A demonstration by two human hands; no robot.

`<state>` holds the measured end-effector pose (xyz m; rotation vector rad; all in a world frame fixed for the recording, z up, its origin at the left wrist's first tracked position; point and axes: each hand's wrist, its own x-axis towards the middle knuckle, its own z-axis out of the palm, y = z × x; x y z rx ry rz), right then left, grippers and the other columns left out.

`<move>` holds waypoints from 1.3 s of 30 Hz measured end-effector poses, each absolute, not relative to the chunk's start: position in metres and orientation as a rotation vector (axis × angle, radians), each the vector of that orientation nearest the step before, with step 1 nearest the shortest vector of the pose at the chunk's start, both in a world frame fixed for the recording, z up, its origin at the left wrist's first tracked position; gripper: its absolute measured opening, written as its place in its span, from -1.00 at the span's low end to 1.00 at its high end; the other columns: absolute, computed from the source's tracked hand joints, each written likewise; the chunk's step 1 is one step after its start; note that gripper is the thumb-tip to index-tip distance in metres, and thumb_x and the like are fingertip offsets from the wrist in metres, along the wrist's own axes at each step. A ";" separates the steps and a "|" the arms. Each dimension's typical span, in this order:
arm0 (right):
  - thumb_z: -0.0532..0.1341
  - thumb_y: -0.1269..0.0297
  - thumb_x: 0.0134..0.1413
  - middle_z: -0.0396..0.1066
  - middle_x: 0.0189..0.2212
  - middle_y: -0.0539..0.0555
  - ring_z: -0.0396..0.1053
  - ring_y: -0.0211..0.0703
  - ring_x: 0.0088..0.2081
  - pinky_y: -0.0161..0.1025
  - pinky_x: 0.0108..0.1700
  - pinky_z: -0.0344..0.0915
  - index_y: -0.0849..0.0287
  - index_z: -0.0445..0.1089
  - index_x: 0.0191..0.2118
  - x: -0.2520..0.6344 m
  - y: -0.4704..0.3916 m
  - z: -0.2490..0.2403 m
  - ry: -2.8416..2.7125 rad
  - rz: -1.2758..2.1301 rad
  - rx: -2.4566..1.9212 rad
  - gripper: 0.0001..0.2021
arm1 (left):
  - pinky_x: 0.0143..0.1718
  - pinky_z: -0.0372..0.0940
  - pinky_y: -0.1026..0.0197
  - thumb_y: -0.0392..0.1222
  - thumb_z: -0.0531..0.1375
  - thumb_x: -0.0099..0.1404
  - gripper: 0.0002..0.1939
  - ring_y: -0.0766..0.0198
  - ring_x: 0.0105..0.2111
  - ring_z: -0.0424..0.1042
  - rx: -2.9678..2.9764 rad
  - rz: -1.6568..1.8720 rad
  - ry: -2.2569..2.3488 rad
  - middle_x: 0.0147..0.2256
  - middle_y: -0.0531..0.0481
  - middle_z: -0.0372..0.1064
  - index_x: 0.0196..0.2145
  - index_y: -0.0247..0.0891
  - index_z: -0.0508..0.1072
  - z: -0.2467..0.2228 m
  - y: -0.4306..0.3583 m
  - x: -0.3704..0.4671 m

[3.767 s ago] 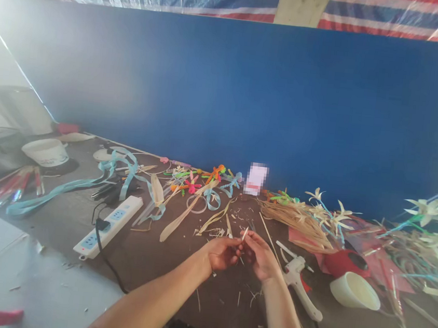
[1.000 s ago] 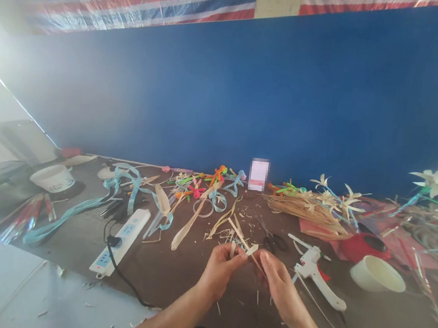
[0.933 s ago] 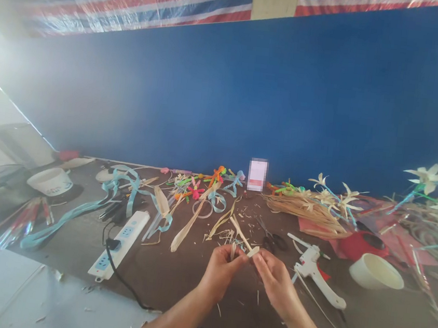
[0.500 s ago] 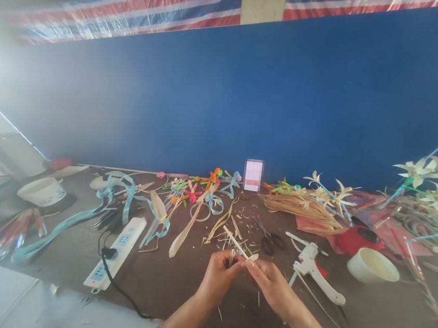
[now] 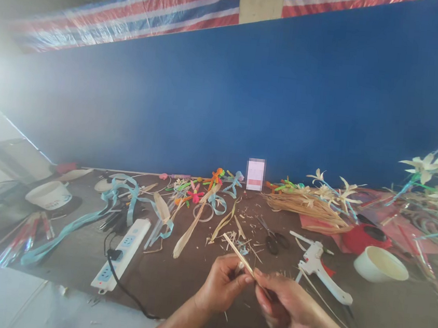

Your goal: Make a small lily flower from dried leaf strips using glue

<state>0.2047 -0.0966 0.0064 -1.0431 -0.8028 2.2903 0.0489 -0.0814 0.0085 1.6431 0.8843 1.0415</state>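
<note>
Where only a small pale piece showed between the hands at first, a longer pale strip (image 5: 238,251) now slants from them toward the far left. Since half a second ago the right hand (image 5: 286,299) has rolled over, baring curled fingers beneath the strip. The scissors (image 5: 269,234), earlier mostly covered, now show on the counter (image 5: 175,279).

Between the power strip (image 5: 129,240) and the left hand (image 5: 222,284), the desk (image 5: 176,277) leaves a passage. On the right, the glue gun (image 5: 316,263) and, farther, the white bowl (image 5: 375,273) block a low sideways path; ahead, scissors (image 5: 270,235) and straw scraps (image 5: 240,229) lie in the way.
</note>
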 end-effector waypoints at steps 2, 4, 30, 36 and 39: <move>-0.02 -0.02 0.01 -0.20 -0.92 -0.19 -0.25 -0.46 -0.83 -0.43 -0.74 -0.26 0.22 0.16 -0.78 0.209 -0.098 0.014 -0.769 2.401 -0.977 -0.50 | -0.47 0.03 0.35 -0.12 0.11 0.12 -0.78 0.40 -0.54 0.10 1.695 1.028 0.849 -0.56 0.04 0.17 -0.52 -0.35 0.37 0.017 -0.083 0.047; -0.02 0.00 0.02 -0.20 -0.93 -0.19 -0.25 -0.46 -0.84 -0.43 -0.76 -0.24 0.22 0.18 -0.78 0.213 -0.100 0.022 -0.767 2.444 -0.941 -0.50 | -0.47 0.04 0.34 -0.14 0.11 0.12 -0.80 0.41 -0.54 0.10 1.727 1.031 0.812 -0.56 0.03 0.19 -0.51 -0.35 0.38 0.025 -0.086 0.047; 0.19 0.11 -0.12 -0.06 -0.68 -0.20 -0.27 -0.51 -0.72 -0.43 -0.68 -0.34 0.13 0.23 -0.31 0.222 -0.083 0.019 -0.821 1.914 -1.002 -0.74 | -0.66 -0.13 0.39 -0.09 0.20 0.01 -0.76 0.53 -0.68 -0.04 1.001 1.096 1.065 -0.60 0.11 0.17 -0.52 -0.35 0.33 -0.011 -0.077 0.061; 0.17 0.19 -0.09 -0.04 -0.69 -0.20 -0.23 -0.54 -0.74 -0.42 -0.70 -0.32 0.18 0.15 -0.49 0.203 -0.070 -0.006 -0.842 1.761 -1.007 -0.80 | -0.68 -0.15 0.41 -0.12 0.23 -0.02 -0.77 0.55 -0.69 -0.03 0.900 1.050 1.045 -0.62 0.11 0.17 -0.53 -0.38 0.34 -0.031 -0.072 0.066; 0.15 0.13 -0.13 0.04 -0.69 -0.18 -0.20 -0.53 -0.75 -0.42 -0.71 -0.29 0.19 0.15 -0.53 0.210 -0.043 -0.022 -1.002 1.656 -1.213 -0.76 | -0.72 -0.23 0.42 -0.14 0.23 -0.01 -0.77 0.59 -0.72 -0.13 0.697 1.001 0.967 -0.60 0.12 0.16 -0.47 -0.37 0.34 -0.042 -0.070 0.064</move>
